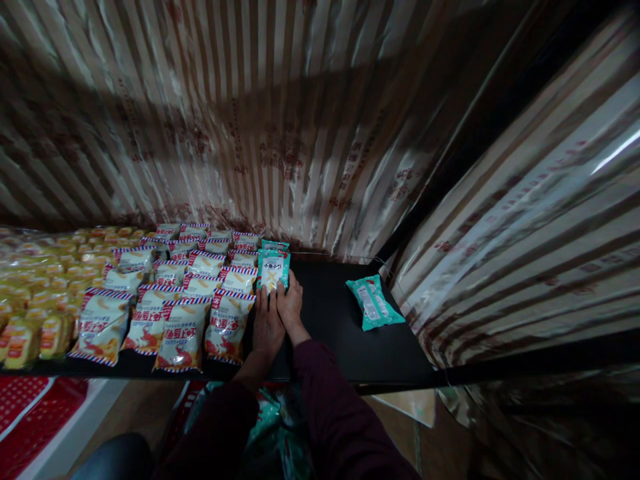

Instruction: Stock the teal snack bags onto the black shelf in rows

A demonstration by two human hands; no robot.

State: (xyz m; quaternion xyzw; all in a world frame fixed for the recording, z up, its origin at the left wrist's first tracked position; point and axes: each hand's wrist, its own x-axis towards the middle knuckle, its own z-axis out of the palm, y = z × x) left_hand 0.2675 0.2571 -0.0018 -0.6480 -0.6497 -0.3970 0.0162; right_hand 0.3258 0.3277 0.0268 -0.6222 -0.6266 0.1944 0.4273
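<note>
A teal snack bag (273,268) with a pale label stands upright on the black shelf, right of the rows of white snack bags. My left hand (269,325) presses its fingers on the lower front of the teal bag. On the bag's lower right side, my right hand (291,303) holds it, the thumb close to the left fingers. Directly behind is another teal bag (275,245), only its top showing. A third teal bag (374,303) lies flat farther right on the shelf.
White snack bags with striped edges (181,333) stand in rows at left. Beyond them sit yellow packaged snacks (55,333). Striped sheeting (280,133) hangs behind the black shelf (330,340). Below are a red basket (30,407) and more teal bags (273,427).
</note>
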